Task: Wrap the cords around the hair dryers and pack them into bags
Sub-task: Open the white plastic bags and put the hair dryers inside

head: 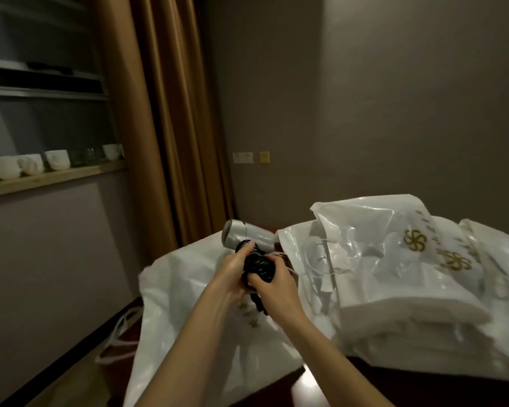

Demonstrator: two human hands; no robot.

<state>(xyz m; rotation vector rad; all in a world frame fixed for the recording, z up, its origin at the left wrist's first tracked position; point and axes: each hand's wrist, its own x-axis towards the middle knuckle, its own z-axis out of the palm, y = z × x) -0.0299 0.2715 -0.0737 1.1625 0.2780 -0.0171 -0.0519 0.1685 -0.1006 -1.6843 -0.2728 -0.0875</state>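
Note:
A silver hair dryer (243,235) is held above the table, its barrel lying sideways with its round end facing left. Black coiled cord (257,267) is bunched around its handle. My left hand (232,273) grips the handle and cord from the left. My right hand (272,284) grips the cord bundle from the right and below. A white plastic bag (194,304) lies spread under both hands.
A pile of white plastic bags with gold flower logos (400,259) covers the table's right side. The dark table edge (306,380) shows at the front. Brown curtains (171,118) hang behind. A shelf with white cups (30,165) runs along the left wall.

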